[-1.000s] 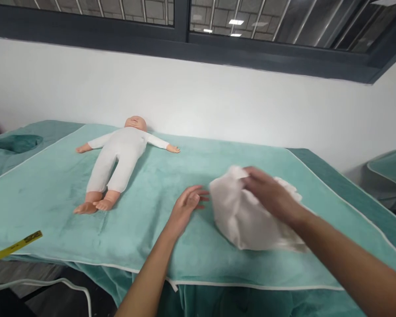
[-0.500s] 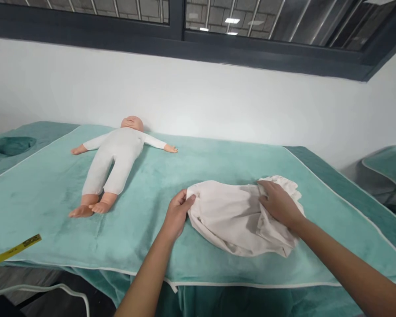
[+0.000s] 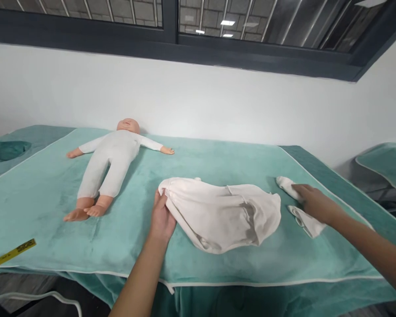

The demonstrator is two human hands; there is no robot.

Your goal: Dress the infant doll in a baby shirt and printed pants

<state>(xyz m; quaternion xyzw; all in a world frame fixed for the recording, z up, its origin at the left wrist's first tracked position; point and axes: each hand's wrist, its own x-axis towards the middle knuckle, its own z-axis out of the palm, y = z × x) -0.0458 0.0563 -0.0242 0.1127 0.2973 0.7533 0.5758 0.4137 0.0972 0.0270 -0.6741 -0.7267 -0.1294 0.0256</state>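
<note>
A white cloth garment [image 3: 221,211], wrinkled and with a gathered edge at its left end, lies spread on the green padded mat [image 3: 198,268]. That left end is pinched in my left hand [image 3: 163,215], thumb on top. To the right, apart from the garment, my right hand [image 3: 317,202] is closed over a smaller white cloth piece [image 3: 305,220]. Parts of the small piece stick out on the far and near sides of my fingers; its middle is hidden under them. A baby doll [image 3: 114,152] in a white body suit lies on its back at the left, arms outstretched.
A white wall [image 3: 198,101] rises behind the mat, below a dark window frame [image 3: 198,48] with bars. A yellow strip [image 3: 11,254] is at the lower left, above a pale cable [image 3: 39,297]. Green bedding [image 3: 386,163] lies further right.
My right hand has moved right with the smaller white cloth, which is now separate from the garment. My left hand has shifted left, drawing the garment's left end along.
</note>
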